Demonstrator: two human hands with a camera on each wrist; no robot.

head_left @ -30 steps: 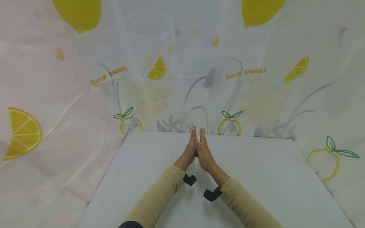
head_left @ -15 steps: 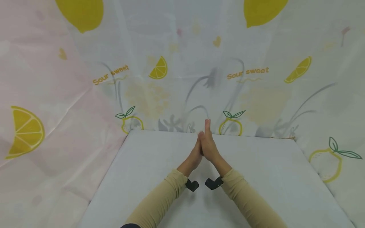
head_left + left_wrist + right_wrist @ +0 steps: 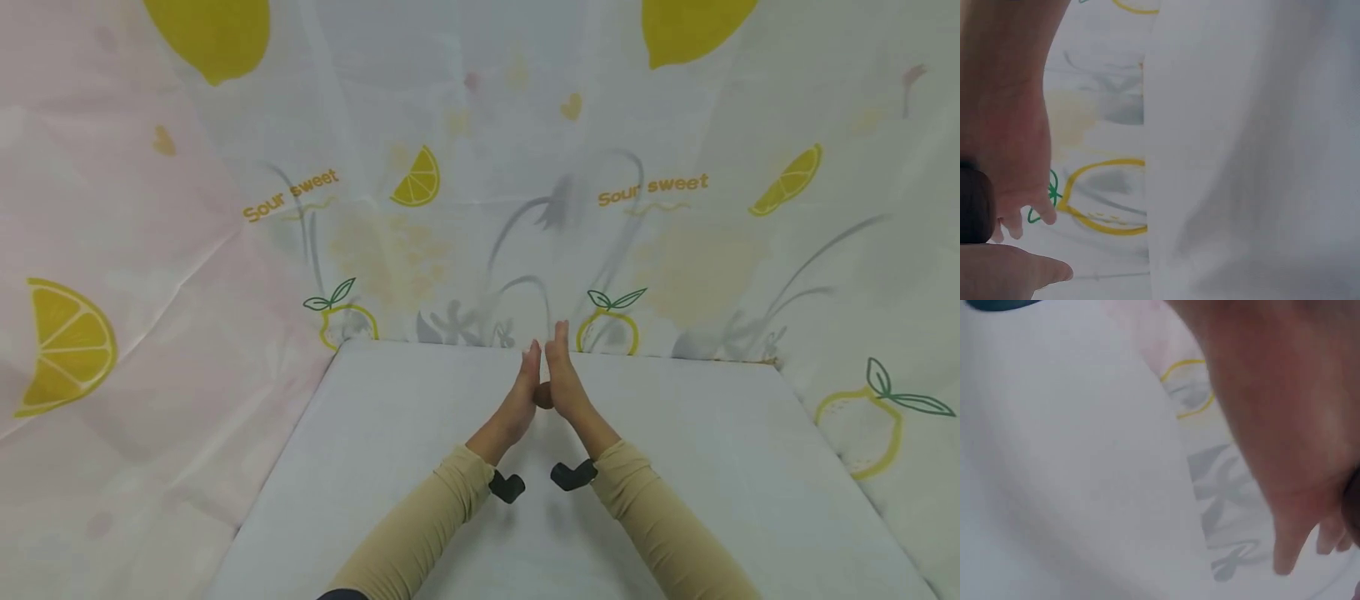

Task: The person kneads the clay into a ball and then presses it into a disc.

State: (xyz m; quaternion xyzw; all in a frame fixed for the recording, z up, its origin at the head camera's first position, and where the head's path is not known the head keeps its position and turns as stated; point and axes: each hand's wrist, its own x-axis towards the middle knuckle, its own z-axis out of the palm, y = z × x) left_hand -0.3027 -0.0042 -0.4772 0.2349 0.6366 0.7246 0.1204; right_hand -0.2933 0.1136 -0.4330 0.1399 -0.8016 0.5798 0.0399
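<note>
A small brown rounded lump (image 3: 544, 396) sits between two upright palms above the table, its exact material too small to tell. My left hand (image 3: 517, 404) presses against it from the left with straight fingers pointing forward and up. From the right, the palm of my right hand (image 3: 567, 392) touches it, its fingers straight too. The fingertips of the two hands stand slightly apart. In the left wrist view the dark lump (image 3: 975, 203) lies between the right palm above and my left thumb below. At the right edge of the right wrist view, part of the lump (image 3: 1352, 506) shows.
Beneath the hands lies a white tabletop (image 3: 420, 417). A curtain (image 3: 480, 250) printed with lemons rises behind it and along both sides. Black wrist mounts (image 3: 507, 487) jut inward below the hands.
The right hand slid forward along the left, then came back and shifted a little right. The palms are now farther apart, so more of the brown lump shows. Both hands have moved slightly right.
</note>
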